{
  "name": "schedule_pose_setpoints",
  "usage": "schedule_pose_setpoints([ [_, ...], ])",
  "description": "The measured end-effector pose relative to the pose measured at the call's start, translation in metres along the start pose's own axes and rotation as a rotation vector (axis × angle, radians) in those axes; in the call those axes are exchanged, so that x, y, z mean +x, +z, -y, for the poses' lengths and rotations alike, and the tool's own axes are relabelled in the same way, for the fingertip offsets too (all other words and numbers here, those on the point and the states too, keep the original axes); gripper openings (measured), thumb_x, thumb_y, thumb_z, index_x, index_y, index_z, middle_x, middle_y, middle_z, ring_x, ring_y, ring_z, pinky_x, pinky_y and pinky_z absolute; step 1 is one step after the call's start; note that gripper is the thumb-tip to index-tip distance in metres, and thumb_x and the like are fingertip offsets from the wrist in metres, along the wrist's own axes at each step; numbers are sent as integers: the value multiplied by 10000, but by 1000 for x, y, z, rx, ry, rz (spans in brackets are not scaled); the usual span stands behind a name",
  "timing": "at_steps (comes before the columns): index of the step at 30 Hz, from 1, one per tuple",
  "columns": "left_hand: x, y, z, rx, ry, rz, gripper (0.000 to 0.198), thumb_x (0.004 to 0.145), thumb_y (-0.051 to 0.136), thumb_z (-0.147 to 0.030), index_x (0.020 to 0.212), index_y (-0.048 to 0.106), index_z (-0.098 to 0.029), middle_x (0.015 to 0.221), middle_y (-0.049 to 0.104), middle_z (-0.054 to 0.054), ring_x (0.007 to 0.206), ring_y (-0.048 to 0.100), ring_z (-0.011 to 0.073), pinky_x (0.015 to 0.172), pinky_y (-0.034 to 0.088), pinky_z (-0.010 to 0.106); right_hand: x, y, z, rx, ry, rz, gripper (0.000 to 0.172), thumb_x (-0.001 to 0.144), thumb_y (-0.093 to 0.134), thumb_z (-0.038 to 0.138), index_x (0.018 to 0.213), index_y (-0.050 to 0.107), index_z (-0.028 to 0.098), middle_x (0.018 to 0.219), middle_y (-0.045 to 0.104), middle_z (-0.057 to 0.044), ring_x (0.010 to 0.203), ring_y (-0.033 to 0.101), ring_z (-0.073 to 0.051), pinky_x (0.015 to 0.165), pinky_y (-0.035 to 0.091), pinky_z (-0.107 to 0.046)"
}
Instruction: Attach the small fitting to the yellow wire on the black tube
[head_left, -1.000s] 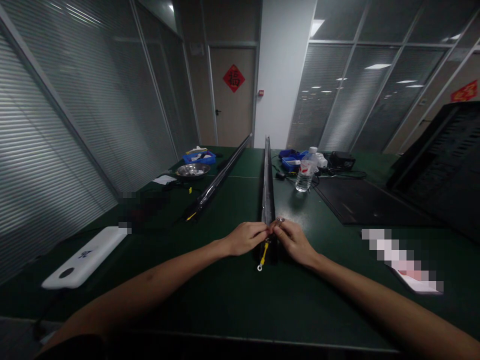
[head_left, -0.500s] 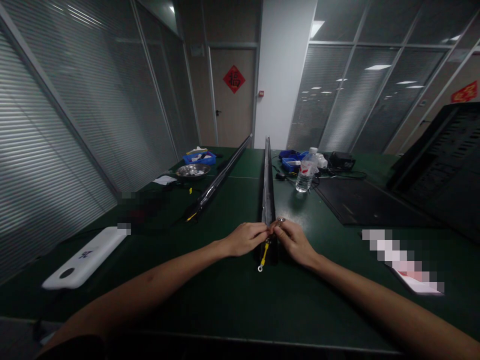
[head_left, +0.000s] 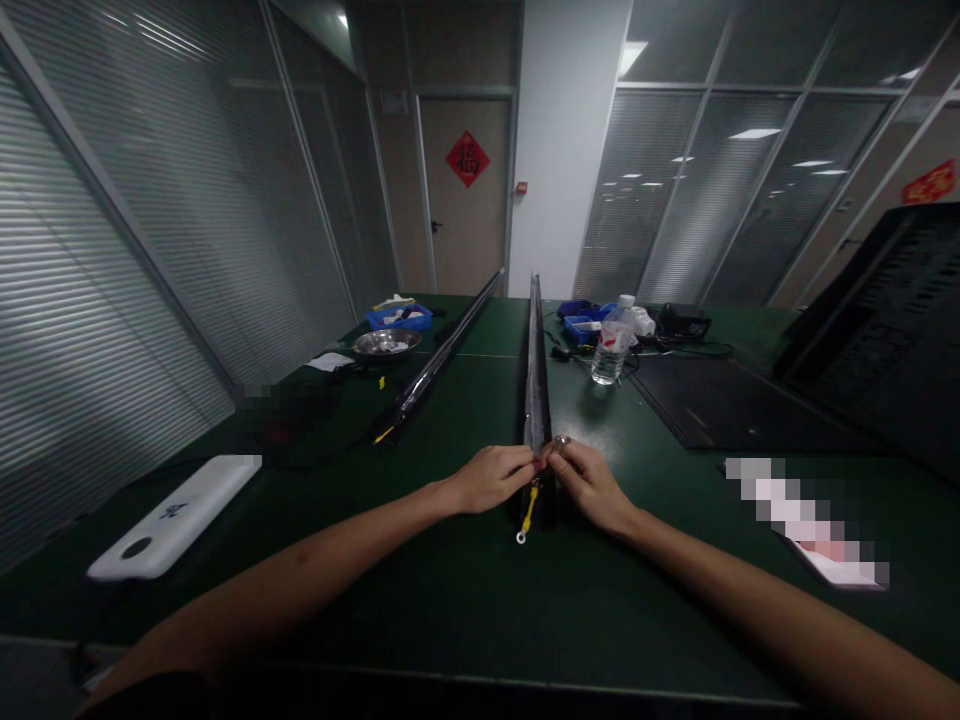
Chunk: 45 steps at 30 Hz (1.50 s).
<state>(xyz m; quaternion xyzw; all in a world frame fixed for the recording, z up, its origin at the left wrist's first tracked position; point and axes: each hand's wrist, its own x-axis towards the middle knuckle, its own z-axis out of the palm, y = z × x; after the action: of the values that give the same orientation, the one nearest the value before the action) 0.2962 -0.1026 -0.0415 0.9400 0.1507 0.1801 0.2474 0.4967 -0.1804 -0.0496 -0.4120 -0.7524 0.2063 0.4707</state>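
A long black rail (head_left: 535, 380) with a greyish inner face lies lengthwise on the green table, pointing away from me. At its near end my left hand (head_left: 491, 478) has its fingers closed against the left edge. My right hand (head_left: 589, 482) is closed on the other side, thumb and finger pinched together, their tips meeting those of the left. Something small and shiny (head_left: 561, 441) shows by the right fingers; I cannot make out what it is. Below the fingertips a yellow lead with a ring terminal (head_left: 521, 537) sticks out of the rail's end towards me.
A second black rail (head_left: 442, 360) lies slanted to the left. Further left are a metal bowl (head_left: 387, 344), a blue tray (head_left: 400, 319) and a white device (head_left: 176, 515). A water bottle (head_left: 613, 342), a black mat (head_left: 720, 405) and a blurred-out phone-like slab (head_left: 836, 565) lie right.
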Motion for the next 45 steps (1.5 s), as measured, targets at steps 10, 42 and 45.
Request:
schedule_pose_setpoints([
  [10,0,-1,0,-46,-25,10,261,1061,401,-315,949,593,-177,942,640,37,882,623,190,815,472,261,0,2,3,-58,30,-43,334,1058,462,393,909,678,186,843,658,-46,772,614,-195,706,484,-307],
  [42,2,1,2,-42,-11,-8,286,1070,409,-322,975,628,-165,926,661,31,843,629,173,790,452,251,-1,0,5,46,71,-105,316,1052,485,400,1192,695,209,833,555,-15,631,549,-139,590,453,-268],
  [45,1,1,1,-46,-29,-11,289,1067,410,-331,984,635,-168,935,666,35,855,630,179,790,460,254,-1,0,6,33,69,-101,319,1050,488,409,1175,699,206,825,560,-16,643,554,-146,595,458,-270],
])
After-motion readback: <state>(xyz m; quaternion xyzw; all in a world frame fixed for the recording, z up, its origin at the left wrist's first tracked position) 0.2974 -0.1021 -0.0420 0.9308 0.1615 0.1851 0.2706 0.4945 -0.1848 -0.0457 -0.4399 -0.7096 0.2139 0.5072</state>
